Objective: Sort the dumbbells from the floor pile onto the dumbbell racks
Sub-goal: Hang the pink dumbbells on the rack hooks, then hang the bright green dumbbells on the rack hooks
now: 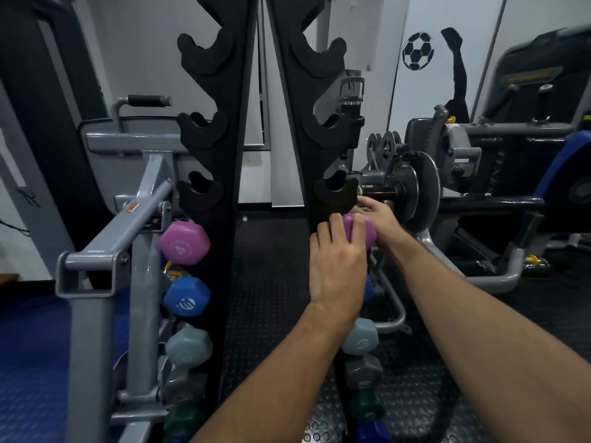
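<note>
On the far left we see a grey painted steel machine frame point(105, 238), and just right of it the left upright of the tall black dumbbell rack point(220, 193). On this upright's outer side hangs a column of hexagonal rubber-coated dumbbell ends: a purple one marked 4 point(184, 243) on top, then a blue one point(187, 300), a pale grey-blue one point(188, 346), a dark grey one point(184, 386) and a green one point(184, 417). The three cradles above the purple end hold nothing.

Between the uprights lies black studded rubber floor matting point(265, 282). The right upright of the rack point(307, 139) stands next. Our left hand point(337, 270) lies over the inner end of a purple hexagonal dumbbell point(363, 231), fingers curled over its top, so this grip holds the dumbbell. The dumbbell sits against the right upright, just below an unfilled cradle, level with the purple end on the left side. Our right hand point(379, 211) reaches in behind the dumbbell's far side, touching it; its fingers are mostly hidden, so we cannot tell how that grip stands.

Below the hands another column runs down: a sliver of blue, a pale grey-blue end point(359, 335), a dark grey end point(363, 372), a green end point(366, 406) and a deep blue end point(372, 431).

Further right stands a grey weight machine with a round black plate point(425, 190), and on the white wall a football sticker point(417, 51).
</note>
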Demonstrator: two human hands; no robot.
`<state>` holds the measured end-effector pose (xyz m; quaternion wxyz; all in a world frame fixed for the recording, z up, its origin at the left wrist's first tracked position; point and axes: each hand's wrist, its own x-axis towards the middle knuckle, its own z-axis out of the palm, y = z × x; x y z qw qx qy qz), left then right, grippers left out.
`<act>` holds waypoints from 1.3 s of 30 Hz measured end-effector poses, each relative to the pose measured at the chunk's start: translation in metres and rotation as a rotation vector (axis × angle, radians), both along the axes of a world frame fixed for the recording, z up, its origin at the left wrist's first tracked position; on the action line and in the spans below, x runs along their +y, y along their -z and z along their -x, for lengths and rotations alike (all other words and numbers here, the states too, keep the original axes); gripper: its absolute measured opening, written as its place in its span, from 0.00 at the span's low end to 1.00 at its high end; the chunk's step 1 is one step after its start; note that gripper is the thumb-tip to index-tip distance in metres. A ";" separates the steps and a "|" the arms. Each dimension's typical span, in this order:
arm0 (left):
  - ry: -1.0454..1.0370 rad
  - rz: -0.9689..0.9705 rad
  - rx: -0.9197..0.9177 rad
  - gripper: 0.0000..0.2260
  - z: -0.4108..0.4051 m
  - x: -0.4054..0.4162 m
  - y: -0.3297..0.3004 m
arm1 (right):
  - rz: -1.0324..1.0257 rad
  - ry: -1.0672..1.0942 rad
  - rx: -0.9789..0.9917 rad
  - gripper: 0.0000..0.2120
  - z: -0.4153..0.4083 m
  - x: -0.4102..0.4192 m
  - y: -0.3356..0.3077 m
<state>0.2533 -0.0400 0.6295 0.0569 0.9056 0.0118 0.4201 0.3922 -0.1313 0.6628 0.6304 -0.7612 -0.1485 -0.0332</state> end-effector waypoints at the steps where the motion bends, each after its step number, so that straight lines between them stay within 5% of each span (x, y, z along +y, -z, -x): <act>1: 0.024 -0.003 0.002 0.35 0.003 0.003 0.002 | -0.035 0.025 0.017 0.20 0.003 -0.002 0.002; 9: 0.203 0.074 0.082 0.39 0.046 0.035 0.022 | -0.165 0.149 0.024 0.17 0.067 -0.022 0.022; 15: 0.271 0.403 0.222 0.33 0.091 0.065 0.074 | -0.156 0.379 -0.071 0.13 0.144 -0.039 0.071; 20: 0.263 0.691 0.419 0.32 0.126 0.085 0.137 | -0.092 0.373 -0.050 0.15 0.214 -0.035 0.146; 30: 0.058 0.923 0.893 0.33 0.188 0.104 0.283 | 0.172 0.186 0.406 0.21 0.286 -0.011 0.313; 39: -0.078 1.100 1.139 0.32 0.213 0.105 0.393 | 0.348 0.100 0.763 0.27 0.310 -0.007 0.448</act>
